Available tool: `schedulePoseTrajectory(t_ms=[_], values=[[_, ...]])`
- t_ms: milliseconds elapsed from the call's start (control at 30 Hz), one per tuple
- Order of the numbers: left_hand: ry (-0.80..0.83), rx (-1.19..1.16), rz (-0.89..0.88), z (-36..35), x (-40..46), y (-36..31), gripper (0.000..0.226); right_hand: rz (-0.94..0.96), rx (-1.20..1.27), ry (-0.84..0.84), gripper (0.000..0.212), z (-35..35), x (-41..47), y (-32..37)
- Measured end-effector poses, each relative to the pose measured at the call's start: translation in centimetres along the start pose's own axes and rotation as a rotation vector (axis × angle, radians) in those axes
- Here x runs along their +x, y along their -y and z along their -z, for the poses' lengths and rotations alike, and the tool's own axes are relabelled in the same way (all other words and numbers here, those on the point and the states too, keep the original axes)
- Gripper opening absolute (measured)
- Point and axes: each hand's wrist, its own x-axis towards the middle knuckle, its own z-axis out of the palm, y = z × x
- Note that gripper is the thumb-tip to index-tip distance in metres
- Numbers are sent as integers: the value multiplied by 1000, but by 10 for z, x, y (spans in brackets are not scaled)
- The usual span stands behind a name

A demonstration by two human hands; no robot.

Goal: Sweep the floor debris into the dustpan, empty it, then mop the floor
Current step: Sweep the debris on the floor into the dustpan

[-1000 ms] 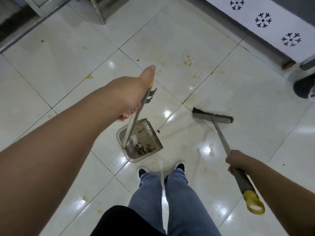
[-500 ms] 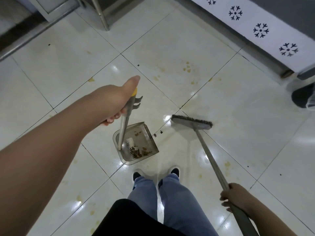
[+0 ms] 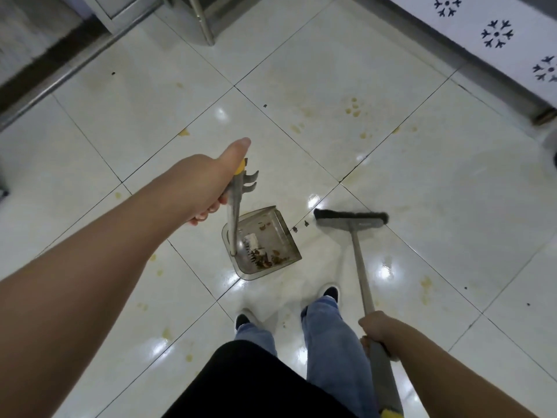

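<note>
A glossy floor (image 3: 407, 176) of large pale tiles with dark grout lines is seen from above, marked with yellowish stains (image 3: 354, 107) and a few dark specks. A white panel (image 3: 488, 31) printed with dark snowflake shapes is set along the upper right edge, and a metal leg (image 3: 205, 22) and metal framing are seen at the top left.

The upright handle of the dustpan (image 3: 262, 242) is held near its yellow top in the grip of the left hand (image 3: 205, 182), with the fingers curled round it and the thumb laid along it. The clear pan rests on the floor just in front of the shoes (image 3: 331, 292), and brown debris (image 3: 268, 257) and a white scrap are gathered inside it.

The grey handle of the broom (image 3: 351, 220) is clasped in the grip of the right hand (image 3: 379, 327). The dark bristle head is set on the floor just right of the pan's open edge. Two small dark crumbs (image 3: 301, 226) lie on the tile between pan and bristles. Blue jeans and a black top are seen at the bottom.
</note>
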Motion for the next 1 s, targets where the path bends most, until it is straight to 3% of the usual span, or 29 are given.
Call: schedulePoseTrajectory(t_ms=[67, 133, 267, 467, 633, 833, 1000], values=[[-8, -11, -16, 4, 5, 13, 72, 11, -127, 31, 18, -30, -10, 2], [-5, -18, -57, 9, 10, 29, 74, 11, -186, 98, 30, -52, -20, 6], [10, -62, -129, 28, 17, 74, 73, -64, 77, 222, 36, -75, -42, -3], [59, -108, -105, 43, 10, 139, 74, 21, 205, 62, 15, -122, -79, -26], [30, -69, -148, 45, -1, 165, 83, 0, 298, -75, 14, -119, -89, -19], [39, -185, -144, 35, -7, 177, 75, 14, 161, -144, 15, -121, -70, 3], [18, -225, -135, 26, -7, 158, 74, -114, -58, -23, 16, -158, -58, 6]])
